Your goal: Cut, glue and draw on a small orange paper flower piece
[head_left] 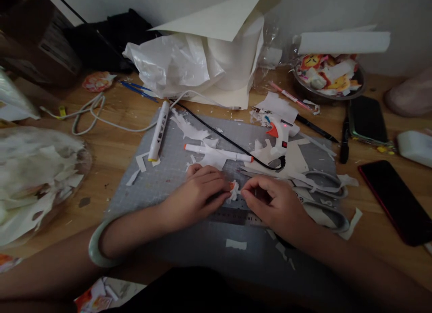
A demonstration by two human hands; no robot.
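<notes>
Between my hands is a small white-and-orange paper piece [234, 191], ragged at its edge. My left hand [205, 189] pinches it from the left, with the fingertips covering part of it. Thumb and forefinger of my right hand [266, 197] close on a thin white bit at the piece's right side. Below the fingers a metal ruler [232, 216] lies on the grey cutting mat [162, 234], partly hidden by my right hand. Just beyond my hands rests a white marker with orange ends [219, 152]. Scissors [326, 184] lie right of my right hand.
A white hot glue gun [281, 137] with a black cord lies on the mat's far right. Another white marker [158, 132] stands left. Two phones [398, 200] [367, 119] lie right. A metal bowl [329, 94] holds paper cutouts; a clear bag [43, 182] of scraps sits left.
</notes>
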